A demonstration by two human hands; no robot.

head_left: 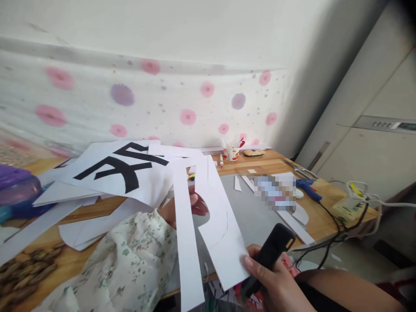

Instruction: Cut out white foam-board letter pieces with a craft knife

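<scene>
From where I watch, the right hand is closed around a black object at the near side of the scene, its fingertips meeting the near right corner of the white cutout. The left hand, in a floral sleeve, is behind the cutout, its fingers loosely bent and showing through the opening; I cannot tell whether they grip the card. The cutout slants up and away between the two hands, one long strip on its left and a broader part on its right, where I see a thin curved line.

Beneath and to the right of it I have a grey mat on the wooden worktop. A pixelated patch hides something at the mat's right side, with white offcuts about it. Farther right I see a blue-handled tool, scissors and dark cables.

At the far side stand a patterned cup with red and white items in it and, to its right, a computer mouse. Left of the cutout, overlapping white sheets carry bold black shapes. At the near left lie brown lumpy pieces, and a purple and blue container sits farther back at the left edge.
</scene>
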